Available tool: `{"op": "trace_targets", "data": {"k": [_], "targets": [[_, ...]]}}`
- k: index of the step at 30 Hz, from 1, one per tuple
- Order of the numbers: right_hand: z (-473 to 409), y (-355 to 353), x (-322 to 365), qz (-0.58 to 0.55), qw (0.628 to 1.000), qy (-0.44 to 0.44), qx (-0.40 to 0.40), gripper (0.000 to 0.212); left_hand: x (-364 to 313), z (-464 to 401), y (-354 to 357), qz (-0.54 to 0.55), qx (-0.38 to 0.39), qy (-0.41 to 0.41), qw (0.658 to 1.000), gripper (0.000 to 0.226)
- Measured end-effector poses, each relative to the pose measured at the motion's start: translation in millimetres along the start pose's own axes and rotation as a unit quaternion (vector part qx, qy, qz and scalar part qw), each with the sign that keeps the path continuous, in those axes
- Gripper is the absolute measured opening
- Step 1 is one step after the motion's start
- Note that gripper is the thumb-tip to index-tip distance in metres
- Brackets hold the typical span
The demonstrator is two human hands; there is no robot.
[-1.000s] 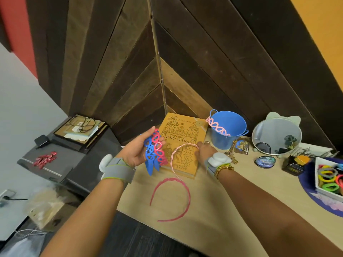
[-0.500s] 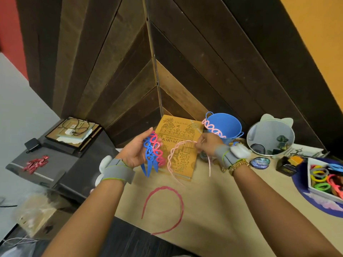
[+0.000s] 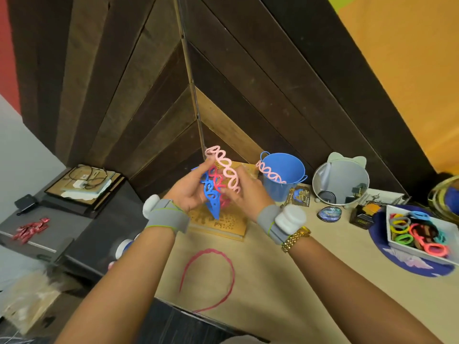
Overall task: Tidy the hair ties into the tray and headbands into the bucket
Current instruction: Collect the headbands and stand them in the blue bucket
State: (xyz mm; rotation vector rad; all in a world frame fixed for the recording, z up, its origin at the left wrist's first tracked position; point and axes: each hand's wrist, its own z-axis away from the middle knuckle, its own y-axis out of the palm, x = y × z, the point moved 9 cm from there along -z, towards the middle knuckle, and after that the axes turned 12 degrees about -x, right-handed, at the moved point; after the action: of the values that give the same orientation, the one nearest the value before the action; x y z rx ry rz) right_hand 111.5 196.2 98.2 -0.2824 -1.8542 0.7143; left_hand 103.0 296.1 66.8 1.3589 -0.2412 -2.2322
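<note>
Both forearms are bare, without sleeves. Each wrist carries a grey strap [image 3: 166, 216] with thin green stitching and a white rounded device [image 3: 290, 218] — the right wrist also a gold bracelet [image 3: 295, 238].

Souvenir magnet [image 3: 301, 196]: "ROMA"; book txt hidden.

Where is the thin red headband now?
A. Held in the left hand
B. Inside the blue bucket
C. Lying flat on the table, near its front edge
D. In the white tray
C: the thin red headband lies alone on the table, below both hands, touched by neither.
</note>
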Motion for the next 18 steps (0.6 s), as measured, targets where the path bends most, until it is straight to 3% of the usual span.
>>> {"op": "trace_targets", "data": {"k": [4, 9, 14, 18], "targets": [[2.8, 11.6, 1.3, 0.085, 0.996, -0.024, 0.027, 0.043, 2.0, 1.5, -1.7, -0.009, -0.007, 0.012, 1.0, 0.032], [6.4, 17.1, 4.3, 0.033, 0.998, -0.018, 0.047, 0.041, -1.2, -0.3, -9.4, 0.019, -0.071, 0.025, 0.997, 0.019], [20.6, 13.7, -28.4, -0.018, 0.997, 0.065, -0.021, 0.03, -16.2, -0.7, -25.9, 0.06, -0.097, 0.049, 0.992, 0.047], [56.9, 66.6, -57.0, 0.056, 0.984, 0.086, 0.143, 0.019, -20.8, 4.2, -45.9, 0.074, -0.127, 0.051, 0.988, 0.051]]}}
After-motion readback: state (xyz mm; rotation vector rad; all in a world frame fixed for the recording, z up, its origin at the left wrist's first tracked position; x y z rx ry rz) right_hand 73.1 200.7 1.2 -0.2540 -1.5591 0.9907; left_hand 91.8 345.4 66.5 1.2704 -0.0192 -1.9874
